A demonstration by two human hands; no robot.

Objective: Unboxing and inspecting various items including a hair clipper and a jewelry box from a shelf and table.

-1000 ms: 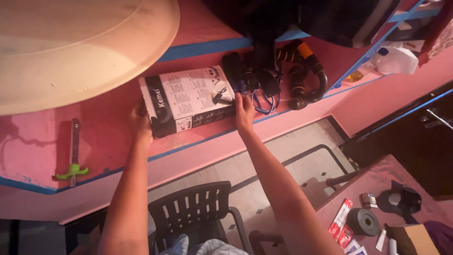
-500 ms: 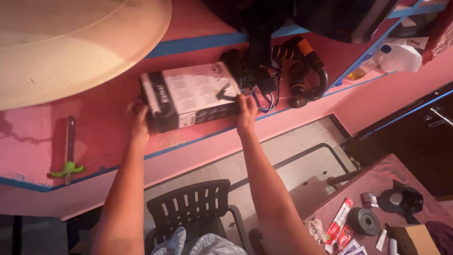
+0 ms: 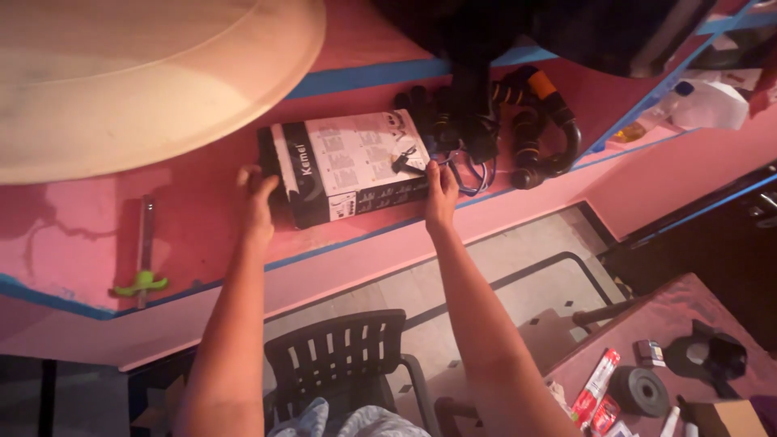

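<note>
Head view, box: a black-and-white printed carton (image 3: 348, 166) lies flat on the pink shelf (image 3: 202, 210), its long axis running left to right between the two hands and tilted slightly up toward the right.
Head view, left hand: the left hand (image 3: 257, 198) grips the carton's left, black end, fingers curled over that end, thumb side below.
Head view, right hand: the right hand (image 3: 441, 193) presses the right end near the lower corner, fingers partly spread; how far they wrap under cannot be told.
Head view, nearness: both hands touch the carton; neither is nearer.
Head view, right-side edge: black push-up handles with orange bands (image 3: 538, 129) and dark cords (image 3: 465, 154) lie just beside the carton's right end, leaving little room there.
Head view, left-side room: bare shelf runs left to a rod with a green clip (image 3: 144, 259), well apart.
Head view, above: a large pale round board (image 3: 137, 73) overhangs the shelf.
Head view, near edge: the shelf's blue-lined front edge (image 3: 356, 235) lies just below the carton; a black plastic chair (image 3: 336, 364) stands beneath.
</note>
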